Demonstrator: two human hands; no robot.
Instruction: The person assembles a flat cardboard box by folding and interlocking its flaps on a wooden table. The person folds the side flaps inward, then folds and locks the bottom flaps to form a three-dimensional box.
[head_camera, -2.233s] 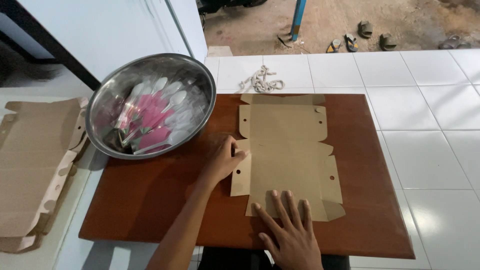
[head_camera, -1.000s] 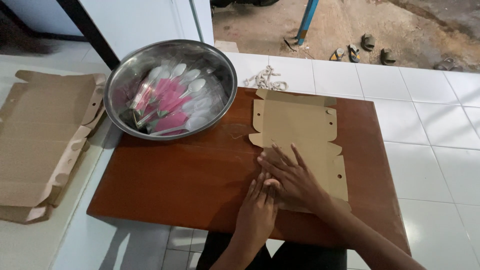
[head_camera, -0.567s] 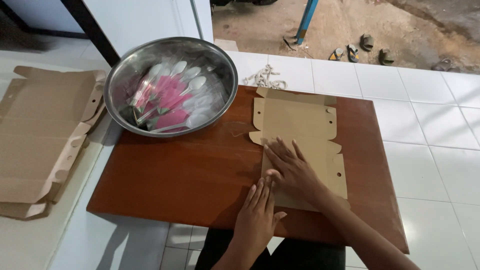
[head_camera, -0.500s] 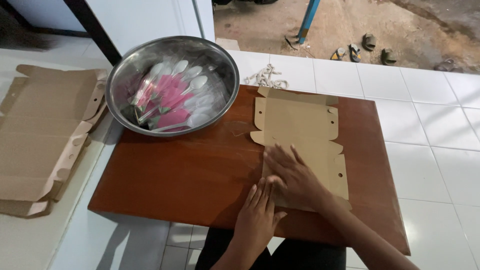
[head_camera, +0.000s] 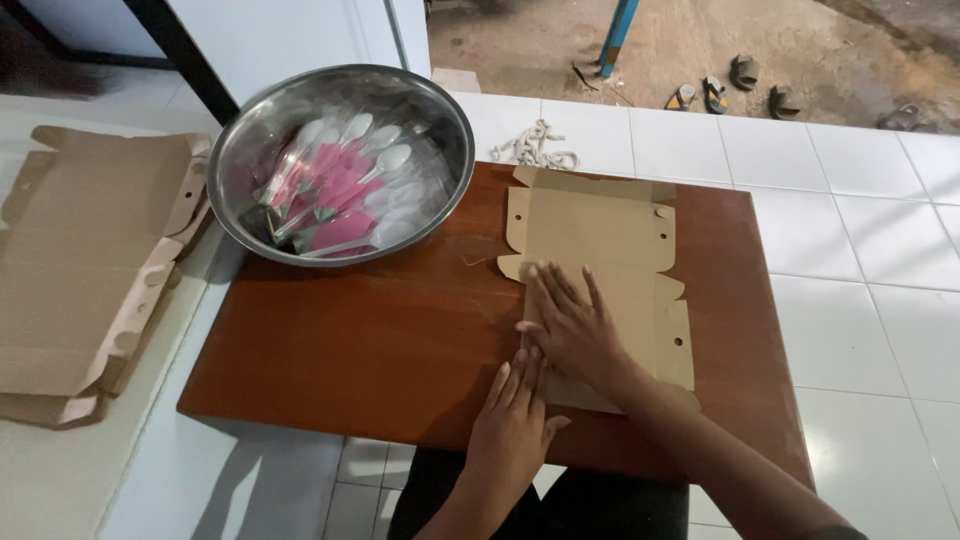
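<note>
A flat brown cardboard box blank (head_camera: 600, 240) lies on a reddish wooden board (head_camera: 380, 350). My right hand (head_camera: 570, 325) presses flat on the near left part of the cardboard, fingers spread. My left hand (head_camera: 515, 415) lies just below it, fingers straight along the cardboard's left edge near the board's front. Neither hand grips anything.
A steel bowl (head_camera: 440, 110) with plastic spoons in pink and clear wrappers sits at the board's far left corner. A stack of flat cardboard blanks (head_camera: 70, 260) lies on the white tiled floor to the left. A bundle of string (head_camera: 540, 150) lies behind the board. Sandals (head_camera: 715, 92) lie on the ground beyond.
My right hand moved from the cardboard's near edge up onto its left part. My left hand shifted from the left flap down to the near left edge.
</note>
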